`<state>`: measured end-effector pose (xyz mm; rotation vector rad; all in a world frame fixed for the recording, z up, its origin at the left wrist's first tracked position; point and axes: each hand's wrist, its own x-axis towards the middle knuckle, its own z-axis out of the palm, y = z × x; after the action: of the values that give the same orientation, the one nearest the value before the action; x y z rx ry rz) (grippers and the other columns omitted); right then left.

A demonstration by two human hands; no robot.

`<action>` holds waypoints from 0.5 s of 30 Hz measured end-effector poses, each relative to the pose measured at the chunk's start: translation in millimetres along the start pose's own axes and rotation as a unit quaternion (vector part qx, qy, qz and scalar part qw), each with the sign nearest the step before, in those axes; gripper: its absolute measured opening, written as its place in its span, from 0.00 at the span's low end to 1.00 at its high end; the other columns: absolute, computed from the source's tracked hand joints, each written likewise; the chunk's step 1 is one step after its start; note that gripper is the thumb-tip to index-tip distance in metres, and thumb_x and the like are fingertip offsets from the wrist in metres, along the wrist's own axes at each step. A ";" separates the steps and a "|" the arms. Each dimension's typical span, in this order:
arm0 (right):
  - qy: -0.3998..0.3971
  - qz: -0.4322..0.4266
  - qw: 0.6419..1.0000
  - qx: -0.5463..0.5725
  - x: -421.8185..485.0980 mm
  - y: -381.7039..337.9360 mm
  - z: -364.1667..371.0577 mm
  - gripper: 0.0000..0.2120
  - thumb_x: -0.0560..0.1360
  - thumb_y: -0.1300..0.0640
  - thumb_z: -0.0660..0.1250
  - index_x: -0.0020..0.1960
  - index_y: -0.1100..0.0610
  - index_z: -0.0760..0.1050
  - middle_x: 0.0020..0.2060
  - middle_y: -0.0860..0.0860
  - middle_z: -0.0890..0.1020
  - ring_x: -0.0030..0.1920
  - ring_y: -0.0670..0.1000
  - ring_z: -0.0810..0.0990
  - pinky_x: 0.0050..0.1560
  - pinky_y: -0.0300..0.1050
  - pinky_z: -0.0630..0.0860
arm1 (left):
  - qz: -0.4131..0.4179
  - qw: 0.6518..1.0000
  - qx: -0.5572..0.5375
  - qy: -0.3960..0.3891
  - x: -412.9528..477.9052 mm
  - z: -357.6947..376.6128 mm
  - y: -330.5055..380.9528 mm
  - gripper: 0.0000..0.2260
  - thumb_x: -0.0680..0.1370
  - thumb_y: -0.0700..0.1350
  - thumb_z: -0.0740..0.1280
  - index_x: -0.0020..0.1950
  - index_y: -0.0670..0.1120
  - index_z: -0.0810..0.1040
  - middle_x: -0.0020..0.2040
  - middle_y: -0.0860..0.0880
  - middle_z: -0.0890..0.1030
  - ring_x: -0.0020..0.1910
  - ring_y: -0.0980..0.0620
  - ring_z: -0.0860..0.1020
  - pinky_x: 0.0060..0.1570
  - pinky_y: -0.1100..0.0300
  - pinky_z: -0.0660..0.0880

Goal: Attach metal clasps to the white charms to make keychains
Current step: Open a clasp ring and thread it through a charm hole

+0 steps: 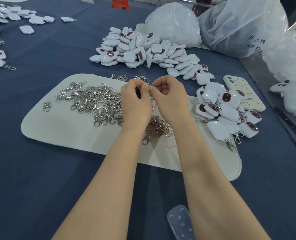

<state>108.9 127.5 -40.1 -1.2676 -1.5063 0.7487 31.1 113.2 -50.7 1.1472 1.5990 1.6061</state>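
Shiny clasps (pixel 91 99) piled on felt mat (pixel 57 129) beside left hand (pixel 135 104), which grips maybe a charm (pixel 138 93); right hand (pixel 169 99) pinches a tiny metal bit (pixel 150 86).

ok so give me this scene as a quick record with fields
surface: blue cloth table with pale felt mat
left hand: grips a dark item, unidentifiable
right hand: pinches a small metal part, close against the left hand
loose clasps: heaped on mat
bare charms: pile beyond mat
finished keychains: pile at mat's right
phone: beside that pile
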 end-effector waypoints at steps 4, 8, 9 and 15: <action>-0.014 0.003 1.000 0.009 0.0 -0.2 -2.8 0.04 0.73 0.62 0.69 0.44 0.56 0.74 0.34 0.43 0.76 0.30 0.36 0.72 0.35 0.28 0.69 | 0.010 1.000 0.002 -0.002 -1.0 0.4 -0.3 0.04 0.80 0.40 0.61 0.46 0.47 0.73 0.52 0.39 0.78 0.45 0.51 0.72 0.52 0.57 0.72; -0.045 -0.003 0.999 0.007 -0.7 0.7 -4.9 0.05 0.74 0.64 0.67 0.44 0.56 0.71 0.35 0.43 0.73 0.32 0.37 0.70 0.36 0.28 0.68 | 0.012 1.000 0.004 -0.003 -2.5 1.2 0.4 0.06 0.80 0.40 0.61 0.44 0.49 0.72 0.52 0.40 0.78 0.46 0.50 0.74 0.53 0.55 0.73; -0.049 -0.012 0.999 0.000 -1.0 1.0 -5.1 0.06 0.74 0.64 0.66 0.44 0.56 0.71 0.35 0.43 0.73 0.34 0.38 0.70 0.37 0.28 0.67 | 0.009 1.000 0.000 -0.005 -2.5 0.9 0.6 0.07 0.79 0.40 0.62 0.43 0.50 0.72 0.51 0.40 0.78 0.47 0.47 0.74 0.55 0.52 0.73; -0.052 -0.048 0.997 -0.001 -2.2 2.6 -7.3 0.06 0.75 0.65 0.65 0.45 0.57 0.69 0.37 0.43 0.74 0.39 0.43 0.73 0.43 0.34 0.72 | -0.021 0.997 -0.063 -0.029 -2.4 -1.1 1.6 0.11 0.80 0.39 0.61 0.40 0.51 0.72 0.44 0.45 0.77 0.46 0.47 0.75 0.56 0.42 0.74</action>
<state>116.5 125.2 -40.8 -1.1632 -1.6398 0.7596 31.5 110.4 -49.4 1.0781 1.4546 1.6078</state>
